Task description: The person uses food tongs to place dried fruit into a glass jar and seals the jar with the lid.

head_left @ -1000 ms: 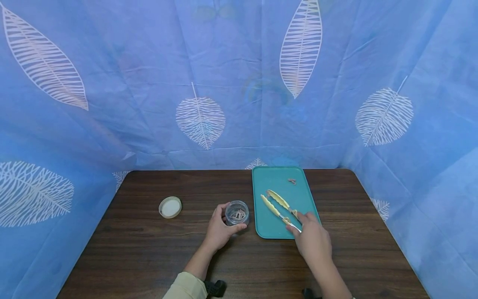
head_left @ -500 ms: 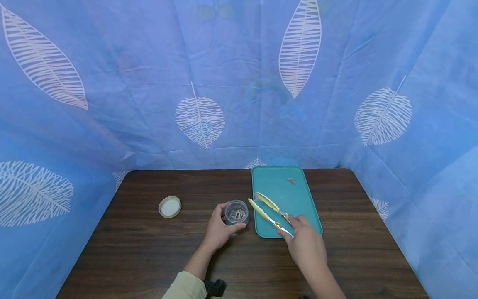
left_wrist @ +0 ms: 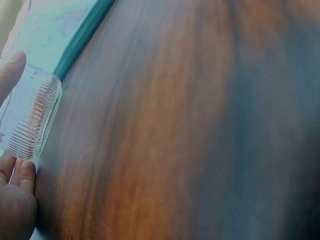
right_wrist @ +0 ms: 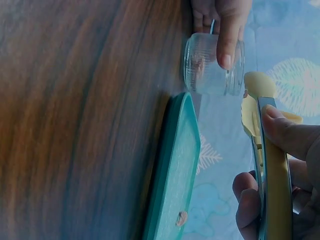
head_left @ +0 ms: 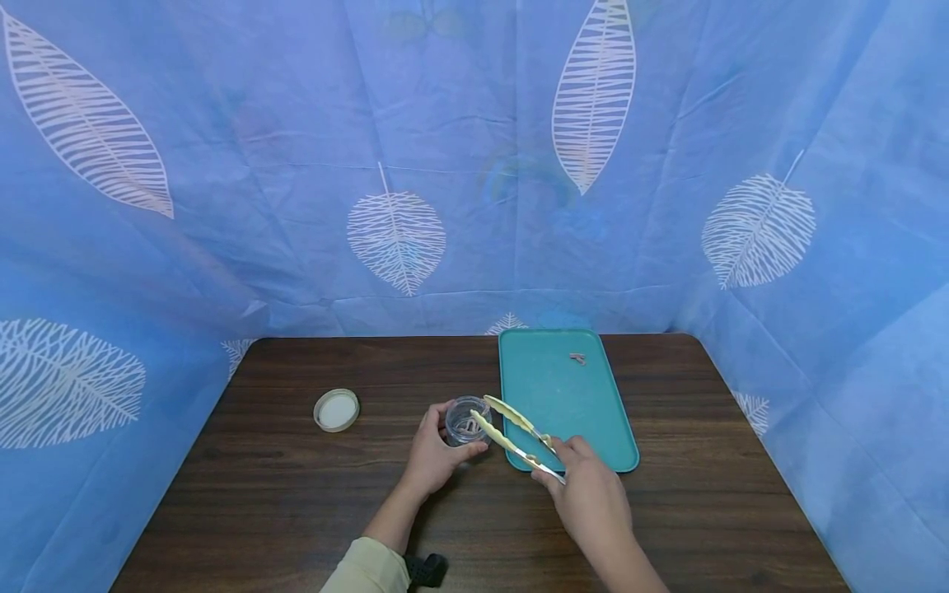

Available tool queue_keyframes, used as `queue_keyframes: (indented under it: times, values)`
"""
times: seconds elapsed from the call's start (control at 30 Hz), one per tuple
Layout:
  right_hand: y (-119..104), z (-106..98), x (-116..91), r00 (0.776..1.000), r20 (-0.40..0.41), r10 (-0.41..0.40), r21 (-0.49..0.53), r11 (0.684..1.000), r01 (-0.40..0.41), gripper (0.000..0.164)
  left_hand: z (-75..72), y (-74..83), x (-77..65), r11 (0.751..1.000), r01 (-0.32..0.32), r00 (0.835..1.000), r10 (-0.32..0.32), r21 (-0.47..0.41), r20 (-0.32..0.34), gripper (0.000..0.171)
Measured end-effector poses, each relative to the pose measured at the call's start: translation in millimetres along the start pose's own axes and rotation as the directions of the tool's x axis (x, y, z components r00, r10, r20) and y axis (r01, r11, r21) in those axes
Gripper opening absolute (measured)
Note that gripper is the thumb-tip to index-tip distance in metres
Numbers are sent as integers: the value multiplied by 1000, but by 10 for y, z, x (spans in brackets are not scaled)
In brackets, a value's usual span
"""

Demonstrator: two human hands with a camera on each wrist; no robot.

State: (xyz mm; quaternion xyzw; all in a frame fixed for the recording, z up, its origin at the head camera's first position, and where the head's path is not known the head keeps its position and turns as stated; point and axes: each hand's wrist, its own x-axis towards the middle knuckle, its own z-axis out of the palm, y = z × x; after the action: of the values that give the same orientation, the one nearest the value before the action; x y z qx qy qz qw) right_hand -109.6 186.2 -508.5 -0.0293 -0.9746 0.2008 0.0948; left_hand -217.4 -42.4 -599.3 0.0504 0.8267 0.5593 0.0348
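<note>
One high view, two near ones turned sideways

The head camera looks forward and down from the person's side of the table (head_left: 259,511), set back enough to include the leaf-patterned cloth (head_left: 296,181) behind. The left wrist camera sits close to the tabletop, which fills most of its view; the left hand (head_left: 434,457) and glass jar (left_wrist: 37,115) are cropped at the left edge. The right wrist camera looks past the right hand (head_left: 593,498) and tongs (right_wrist: 277,185), close up, toward the jar farther off. Both wrist views share jar, left hand and part of the tray (head_left: 556,395).
</note>
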Motion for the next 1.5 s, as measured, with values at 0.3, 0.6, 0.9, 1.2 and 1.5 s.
queue_keyframes:
  times: [0.3,0.6,0.9,1.2,1.5]
  values:
    - [-62,38,-9,998,-28,-50,-19,999,50,55,-23,12,-6,1000,3,1000,-2,-12,5,88]
    - [-85,61,-3,999,-5,-54,-24,998,54,56,-19,5,-2,1000,-13,1000,13,-8,5,86]
    - [-84,57,5,999,12,-30,-4,1000,30,61,-12,13,5,1000,-13,1000,13,10,-5,85]
    - [-14,44,27,1000,-5,-31,3,1000,31,68,-7,12,-4,1000,-15,1000,15,4,-3,86]
    - [90,-8,85,1000,-15,1,2,1000,-1,75,-2,10,-11,1000,-9,1000,9,-5,-2,86]
